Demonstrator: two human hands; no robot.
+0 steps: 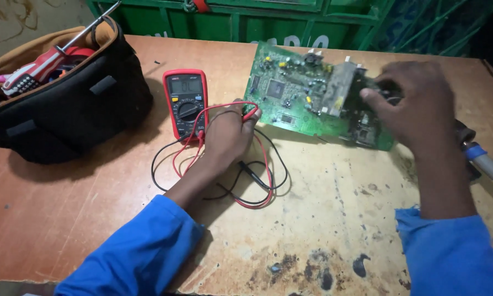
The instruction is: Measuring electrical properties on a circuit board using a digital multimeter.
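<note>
My left hand [228, 133] rests on the wooden table [323, 208] with its fingers closed on a red test probe [251, 113]. The probe's red lead and a black lead [252, 171] loop beneath my wrist and run to a red multimeter [185, 102] lying flat just left of that hand. My right hand [416, 104] grips the right end of a green circuit board [290, 90], covering the dusty parts there. The board is tilted, its near edge on the table. Both forearms wear blue sleeves.
A black and tan tool bag [65, 93] with a red-handled screwdriver and other tools sits at the far left. A blue-handled tool [485, 161] lies by the right edge. Green crates [230, 19] stand behind the table. Dark burn stains mark the near tabletop.
</note>
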